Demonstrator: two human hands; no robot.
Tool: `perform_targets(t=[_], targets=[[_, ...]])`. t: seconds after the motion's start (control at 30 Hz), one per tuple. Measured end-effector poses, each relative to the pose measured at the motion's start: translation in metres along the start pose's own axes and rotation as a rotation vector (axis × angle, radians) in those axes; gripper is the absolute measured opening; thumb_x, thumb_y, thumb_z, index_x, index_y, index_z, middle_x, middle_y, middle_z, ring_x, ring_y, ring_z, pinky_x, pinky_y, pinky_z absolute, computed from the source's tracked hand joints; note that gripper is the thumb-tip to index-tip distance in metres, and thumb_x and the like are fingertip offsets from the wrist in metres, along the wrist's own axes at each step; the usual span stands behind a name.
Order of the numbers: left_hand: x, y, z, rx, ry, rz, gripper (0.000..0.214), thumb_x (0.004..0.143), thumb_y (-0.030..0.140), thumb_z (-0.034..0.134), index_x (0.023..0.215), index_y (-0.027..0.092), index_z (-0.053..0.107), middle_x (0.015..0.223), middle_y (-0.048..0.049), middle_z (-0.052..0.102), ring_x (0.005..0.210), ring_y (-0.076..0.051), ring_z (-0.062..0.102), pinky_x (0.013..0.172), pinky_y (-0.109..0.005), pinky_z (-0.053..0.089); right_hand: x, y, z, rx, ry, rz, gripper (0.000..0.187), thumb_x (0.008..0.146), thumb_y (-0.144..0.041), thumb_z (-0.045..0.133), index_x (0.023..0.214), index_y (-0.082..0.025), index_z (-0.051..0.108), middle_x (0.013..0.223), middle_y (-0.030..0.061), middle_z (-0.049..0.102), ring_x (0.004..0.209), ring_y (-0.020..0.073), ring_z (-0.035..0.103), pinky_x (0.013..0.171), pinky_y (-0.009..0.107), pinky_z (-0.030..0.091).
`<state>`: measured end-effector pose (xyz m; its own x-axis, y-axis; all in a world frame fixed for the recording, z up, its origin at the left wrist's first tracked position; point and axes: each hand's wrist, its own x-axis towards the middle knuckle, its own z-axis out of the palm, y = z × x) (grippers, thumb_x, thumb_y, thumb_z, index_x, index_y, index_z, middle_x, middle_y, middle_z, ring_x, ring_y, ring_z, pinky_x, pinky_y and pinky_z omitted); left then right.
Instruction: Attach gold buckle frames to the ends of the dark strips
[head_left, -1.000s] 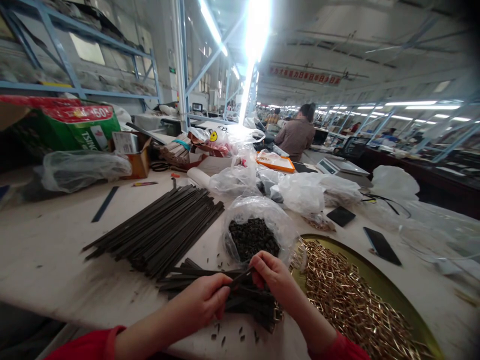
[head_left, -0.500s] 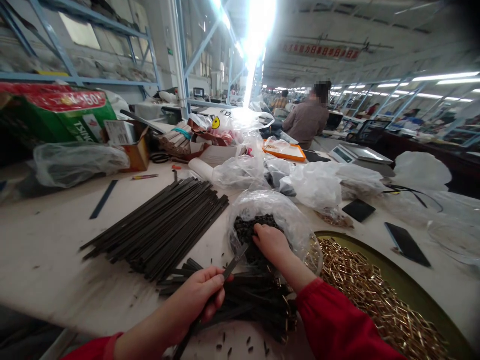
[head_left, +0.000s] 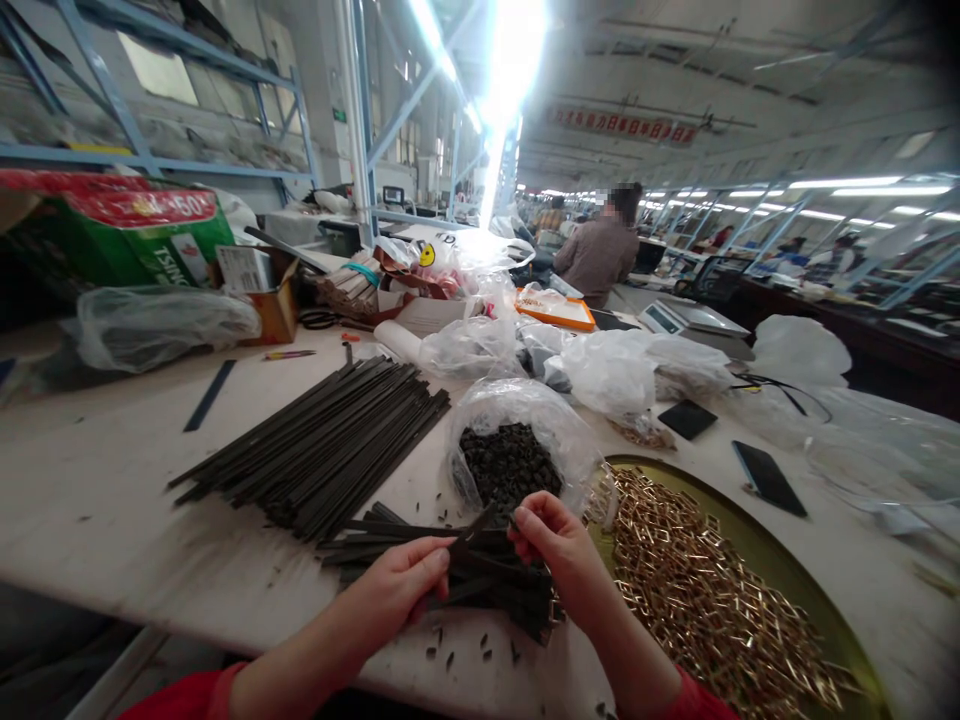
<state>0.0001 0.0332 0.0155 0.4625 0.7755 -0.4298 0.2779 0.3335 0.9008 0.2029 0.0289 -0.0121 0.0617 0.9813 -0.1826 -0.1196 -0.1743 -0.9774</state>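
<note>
My left hand (head_left: 412, 578) is closed on a flat black strap (head_left: 474, 527), whose end points up and to the right. My right hand (head_left: 553, 540) pinches a small black loop-like piece (head_left: 514, 522) close to the strap's end; its exact shape is hard to make out. Just beyond both hands stands an open clear plastic bag (head_left: 577, 420) full of small black pieces (head_left: 510, 462). Beneath my hands lies a pile of black straps (head_left: 517, 590), with gold buckles partly showing at its right end.
A stack of long black straps (head_left: 315, 440) lies at left. Gold rectangular buckles (head_left: 705, 580) heap on a round tray (head_left: 840, 620) at right. A phone (head_left: 769, 478), plastic bags (head_left: 607, 372) and a scale (head_left: 694, 318) are farther back. A person (head_left: 600, 250) is beyond the table.
My right hand has come out of the bag, back toward me, with a small black piece between its fingertips. My left hand still holds the strap, nearly in place.
</note>
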Motion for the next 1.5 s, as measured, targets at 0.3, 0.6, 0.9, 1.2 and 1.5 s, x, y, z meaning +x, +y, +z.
perform_targets(t=[0.3, 0.6, 0.9, 1.2, 1.5], targets=[[-0.017, -0.009, 0.005, 0.901, 0.244, 0.301, 0.038, 0.088, 0.025, 0.032, 0.118, 0.017, 0.055, 0.089, -0.0087, 0.056, 0.084, -0.023, 0.055, 0.077, -0.035, 0.042, -0.03, 0.013, 0.015, 0.397, 0.076, 0.207, 0.043, 0.062, -0.036, 0.074, 0.097, -0.018, 0.057, 0.074, 0.0011, 0.065, 0.061, 0.0088, 0.057, 0.056, 0.019, 0.045], [-0.017, -0.007, 0.012, 0.766, 0.164, 0.277, 0.024, 0.081, 0.018, 0.047, 0.1, 0.021, 0.062, 0.093, -0.0033, 0.064, 0.087, -0.019, 0.059, 0.076, -0.027, 0.044, -0.037, 0.031, 0.024, 0.148, -0.006, 0.112, 0.039, 0.064, -0.042, 0.073, 0.09, -0.015, 0.062, 0.069, -0.001, 0.062, 0.06, 0.0086, 0.054, 0.058, 0.021, 0.044], [-0.017, -0.01, 0.002, 0.907, 0.222, 0.257, 0.033, 0.089, 0.039, 0.037, 0.102, 0.021, 0.062, 0.09, -0.0063, 0.063, 0.084, -0.023, 0.06, 0.073, -0.031, 0.043, -0.041, 0.023, 0.026, 0.351, 0.047, 0.227, 0.039, 0.066, -0.04, 0.073, 0.095, -0.018, 0.061, 0.076, -0.0006, 0.062, 0.064, 0.0082, 0.058, 0.062, 0.021, 0.048], [-0.019, -0.009, 0.008, 0.707, 0.187, 0.22, 0.026, 0.087, 0.03, 0.039, 0.082, 0.02, 0.062, 0.076, -0.0014, 0.064, 0.072, -0.017, 0.058, 0.064, -0.024, 0.036, -0.047, 0.03, 0.032, 0.307, 0.083, 0.179, 0.035, 0.065, -0.039, 0.074, 0.092, -0.02, 0.062, 0.081, -0.0009, 0.064, 0.068, 0.009, 0.058, 0.068, 0.023, 0.047], [-0.023, -0.004, 0.015, 0.607, 0.041, 0.194, 0.026, 0.083, 0.028, 0.04, 0.068, 0.017, 0.058, 0.061, 0.0021, 0.053, 0.059, -0.013, 0.05, 0.054, -0.023, 0.03, -0.056, 0.028, 0.037, 0.124, -0.042, 0.108, 0.034, 0.061, -0.04, 0.075, 0.083, -0.016, 0.064, 0.055, -0.003, 0.059, 0.055, 0.0099, 0.052, 0.056, 0.022, 0.04]])
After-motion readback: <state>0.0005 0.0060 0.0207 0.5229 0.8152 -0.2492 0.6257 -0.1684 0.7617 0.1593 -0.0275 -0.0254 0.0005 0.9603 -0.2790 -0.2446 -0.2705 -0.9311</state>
